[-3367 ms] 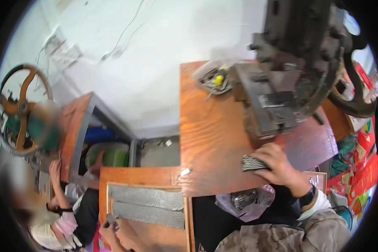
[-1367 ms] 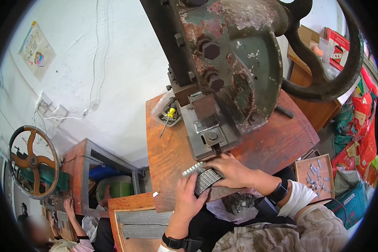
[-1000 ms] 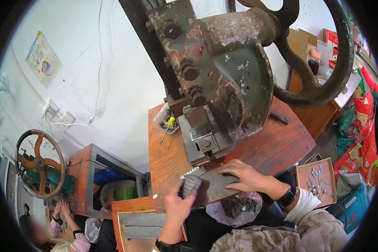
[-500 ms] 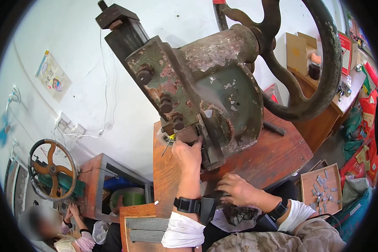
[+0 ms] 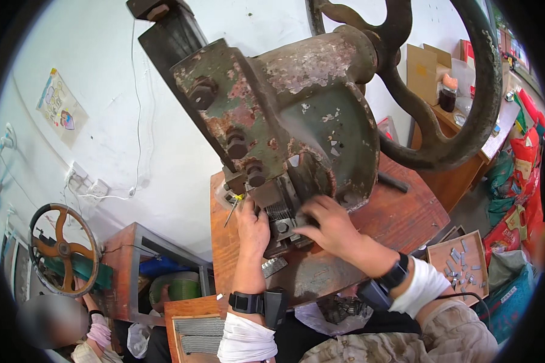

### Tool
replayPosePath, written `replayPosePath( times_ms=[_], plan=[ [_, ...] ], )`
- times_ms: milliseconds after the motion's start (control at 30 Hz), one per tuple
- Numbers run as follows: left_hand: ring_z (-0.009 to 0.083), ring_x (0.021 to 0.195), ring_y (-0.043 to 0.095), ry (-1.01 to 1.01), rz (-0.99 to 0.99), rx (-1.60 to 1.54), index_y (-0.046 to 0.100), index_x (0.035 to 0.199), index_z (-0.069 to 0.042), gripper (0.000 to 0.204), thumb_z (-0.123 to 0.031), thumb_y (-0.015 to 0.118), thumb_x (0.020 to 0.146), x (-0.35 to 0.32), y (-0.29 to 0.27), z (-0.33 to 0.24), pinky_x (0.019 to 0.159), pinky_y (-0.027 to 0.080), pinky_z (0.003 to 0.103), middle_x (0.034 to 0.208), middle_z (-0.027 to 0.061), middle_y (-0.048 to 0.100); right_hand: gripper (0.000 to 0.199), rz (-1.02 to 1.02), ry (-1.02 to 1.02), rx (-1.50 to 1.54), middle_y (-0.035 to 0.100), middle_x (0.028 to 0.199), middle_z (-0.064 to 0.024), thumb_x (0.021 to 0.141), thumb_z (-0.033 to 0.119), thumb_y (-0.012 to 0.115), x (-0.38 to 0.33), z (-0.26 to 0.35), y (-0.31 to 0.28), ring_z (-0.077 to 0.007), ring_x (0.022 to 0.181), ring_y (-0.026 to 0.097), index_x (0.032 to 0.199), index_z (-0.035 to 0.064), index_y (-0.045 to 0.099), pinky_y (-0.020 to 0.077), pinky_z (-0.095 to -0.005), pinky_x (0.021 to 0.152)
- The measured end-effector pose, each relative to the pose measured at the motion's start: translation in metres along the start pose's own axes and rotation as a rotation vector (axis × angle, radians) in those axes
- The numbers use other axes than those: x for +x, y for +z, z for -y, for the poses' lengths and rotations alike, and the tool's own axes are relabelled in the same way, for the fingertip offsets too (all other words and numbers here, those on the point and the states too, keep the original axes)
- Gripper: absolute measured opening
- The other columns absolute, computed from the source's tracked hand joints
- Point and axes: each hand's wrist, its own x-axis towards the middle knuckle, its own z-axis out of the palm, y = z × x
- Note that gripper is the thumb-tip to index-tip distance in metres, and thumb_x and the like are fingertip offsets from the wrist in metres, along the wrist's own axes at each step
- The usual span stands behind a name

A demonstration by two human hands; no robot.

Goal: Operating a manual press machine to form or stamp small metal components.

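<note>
A heavy hand press (image 5: 242, 109) with worn green paint stands over a metal die (image 5: 284, 228) on the wooden table. My left hand (image 5: 252, 228) is at the die's left side, fingers curled; whatever they hold is hidden. Just beyond its fingertips is a thin tool with a yellow end (image 5: 238, 198). My right hand (image 5: 333, 228) hovers at the die's right side, thumb and fingers apart, slightly blurred, with no held thing showing. A small metal strip (image 5: 274, 266) lies on the table by my left wrist. In my lap sits a clear bag of dark metal pieces (image 5: 343, 311).
The press's large handwheel (image 5: 492, 78) curves over the right side. A wooden tray (image 5: 484, 263) holds several small metal pieces. Grey strips (image 5: 198, 334) lie in a box at lower left. Another person (image 5: 91, 345) sits beyond, near a second handwheel (image 5: 63, 249). Bags (image 5: 521, 181) line the right.
My right hand has moved up from above the lap bag to the die. My left hand has drawn back slightly from under the press. The metal strip on the table now shows.
</note>
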Motion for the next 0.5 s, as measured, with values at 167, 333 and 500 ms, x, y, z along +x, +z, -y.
replayPosePath(
  times_ms=[167, 333, 500],
  plan=[
    [0.0415, 0.115, 0.045, 0.014, 0.054, 0.073, 0.057, 0.115, -0.002, 0.036, -0.002, 0.053, 0.079, -0.002, -0.002, -0.003, 0.099, 0.036, 0.044, 0.123, 0.0269, 0.047, 0.053, 0.075, 0.133, -0.136, 0.057, 0.089, -0.0179, 0.059, 0.033, 0.082, 0.035, -0.013, 0.025, -0.0385, 0.084, 0.058, 0.089, -0.0026, 0.057, 0.0477, -0.0435, 0.071],
    [0.0428, 0.117, 0.043, -0.049, 0.065, -0.029, 0.055, 0.119, -0.002, 0.038, -0.003, 0.052, 0.081, -0.004, -0.004, -0.008, 0.100, 0.036, 0.042, 0.125, 0.0281, 0.046, 0.061, 0.048, 0.165, -0.211, 0.059, 0.090, -0.0190, 0.057, 0.036, 0.083, 0.036, -0.003, 0.027, -0.0394, 0.085, 0.058, 0.096, -0.0029, 0.057, 0.0489, -0.0429, 0.073],
    [0.0406, 0.125, 0.038, 0.142, 0.113, 0.081, 0.052, 0.124, -0.004, 0.041, -0.006, 0.051, 0.084, -0.008, -0.003, 0.001, 0.103, 0.031, 0.047, 0.127, 0.0260, 0.046, 0.065, 0.038, 0.147, -0.249, 0.059, 0.090, -0.0204, 0.056, 0.038, 0.083, 0.041, -0.003, 0.029, -0.0397, 0.084, 0.059, 0.099, -0.0024, 0.056, 0.0489, -0.0433, 0.073]
  ],
)
